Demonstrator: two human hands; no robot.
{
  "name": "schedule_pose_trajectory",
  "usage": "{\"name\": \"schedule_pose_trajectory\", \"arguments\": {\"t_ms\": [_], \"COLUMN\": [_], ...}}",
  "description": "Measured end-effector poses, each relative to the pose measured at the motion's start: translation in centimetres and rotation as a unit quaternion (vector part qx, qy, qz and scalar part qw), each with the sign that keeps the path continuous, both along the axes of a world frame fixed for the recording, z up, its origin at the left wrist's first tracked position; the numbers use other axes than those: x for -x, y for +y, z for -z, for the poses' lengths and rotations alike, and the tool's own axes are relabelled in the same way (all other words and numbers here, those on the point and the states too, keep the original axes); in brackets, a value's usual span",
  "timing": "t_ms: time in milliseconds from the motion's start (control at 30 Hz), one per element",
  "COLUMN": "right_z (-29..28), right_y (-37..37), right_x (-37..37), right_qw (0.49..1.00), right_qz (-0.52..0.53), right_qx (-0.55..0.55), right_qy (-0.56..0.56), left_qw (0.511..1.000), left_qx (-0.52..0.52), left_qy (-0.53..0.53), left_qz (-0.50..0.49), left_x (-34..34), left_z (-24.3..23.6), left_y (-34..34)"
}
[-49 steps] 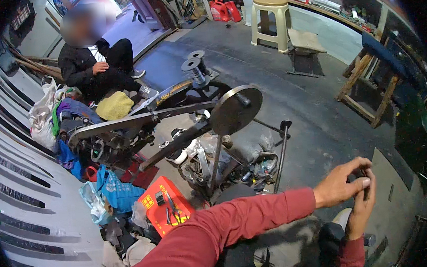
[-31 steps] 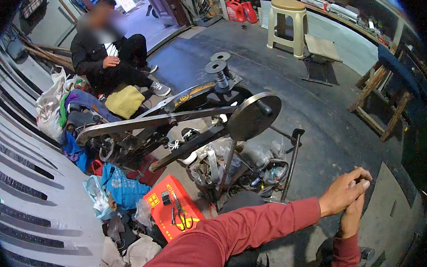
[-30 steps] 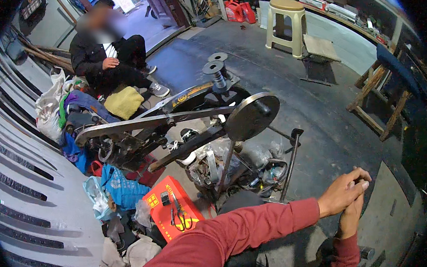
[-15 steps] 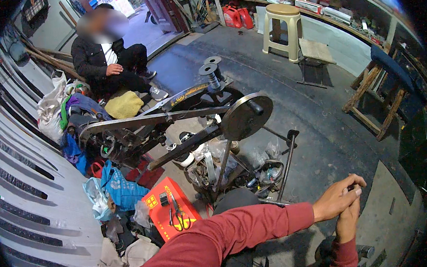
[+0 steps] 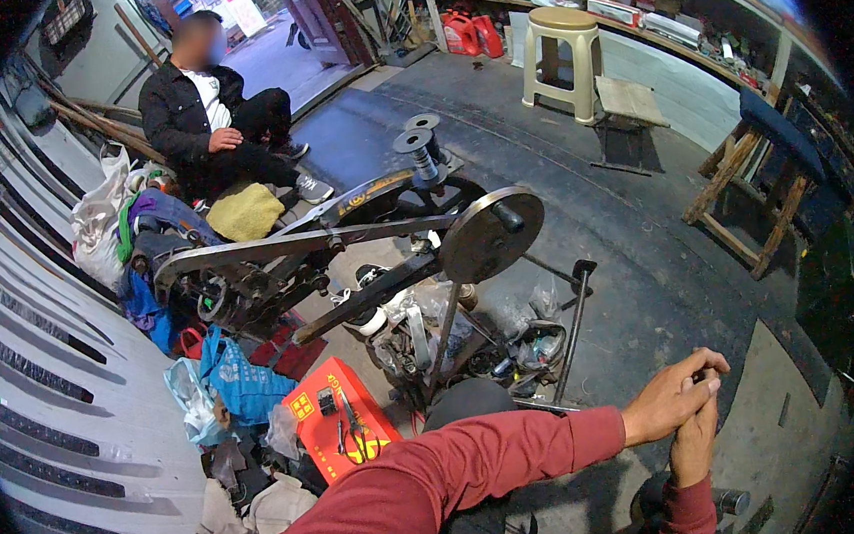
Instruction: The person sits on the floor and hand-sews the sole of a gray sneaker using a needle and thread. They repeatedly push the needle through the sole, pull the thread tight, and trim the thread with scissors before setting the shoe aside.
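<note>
At the lower right, my left hand (image 5: 663,405) and my right hand (image 5: 696,441) are folded together, away from the machine. The left fingers lie across the right hand's fingers. Both are closed, and whatever might lie between them is hidden. Left of them stands an old hand-cranked machine, perhaps a shoe-repair sewing machine, with a long metal arm (image 5: 275,245), a round wheel (image 5: 495,247) and a thread spool (image 5: 422,152). Beside my left forearm, scissors (image 5: 358,435) and a small dark metal piece (image 5: 327,401) rest on a red box (image 5: 322,438).
A person (image 5: 204,109) sits beyond the machine, next to a yellow cloth (image 5: 246,213). Bags, including a blue bag (image 5: 240,375), crowd the left side. A cream stool (image 5: 562,66), a folding stool (image 5: 632,102) and a wooden chair (image 5: 757,186) stand at the right.
The seated person's head has shifted and turned a little. The view has moved very slightly, while my hands stay folded in the same place.
</note>
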State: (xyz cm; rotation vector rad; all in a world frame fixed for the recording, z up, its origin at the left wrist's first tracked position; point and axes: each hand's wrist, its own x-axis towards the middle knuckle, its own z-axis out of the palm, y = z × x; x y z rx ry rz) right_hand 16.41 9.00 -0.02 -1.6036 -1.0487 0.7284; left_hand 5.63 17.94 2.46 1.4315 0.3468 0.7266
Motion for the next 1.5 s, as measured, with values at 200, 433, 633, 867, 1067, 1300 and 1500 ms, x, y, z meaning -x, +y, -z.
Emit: {"name": "schedule_pose_trajectory", "arguments": {"t_ms": [200, 433, 633, 867, 1067, 1300, 1500], "right_z": [-0.06, -0.15, -0.25, -0.46, -0.54, -0.58, -0.5], "right_y": [0.1, 0.01, 0.15, 0.34, 0.44, 0.36, 0.15], "right_x": [0.14, 0.25, 0.28, 0.32, 0.5, 0.64, 0.68], "right_qw": [1.0, 1.0, 1.0, 1.0, 1.0, 1.0, 1.0], "right_qz": [-0.001, -0.001, -0.005, -0.008, -0.011, -0.012, -0.012], "right_qx": [0.002, 0.003, 0.003, 0.003, 0.004, 0.004, 0.008], "right_qy": [0.003, 0.004, 0.003, 0.005, 0.006, 0.008, 0.006], "left_qw": [1.0, 1.0, 1.0, 1.0, 1.0, 1.0, 1.0], "left_qx": [-0.002, 0.002, -0.014, -0.01, -0.001, 0.001, -0.004], "left_qy": [-0.003, -0.001, 0.007, -0.007, -0.002, -0.005, 0.0], "left_qz": [-0.005, 0.004, -0.003, -0.001, -0.002, 0.0, -0.002], "left_x": [-0.07, -0.07, -0.06, -0.05, 0.07, -0.12, -0.1], "left_z": [0.27, 0.34, 0.36, 0.42, 0.23, 0.65, 0.85], "left_y": [-0.01, -0.04, -0.02, 0.03, -0.01, 0.01, 0.05]}}
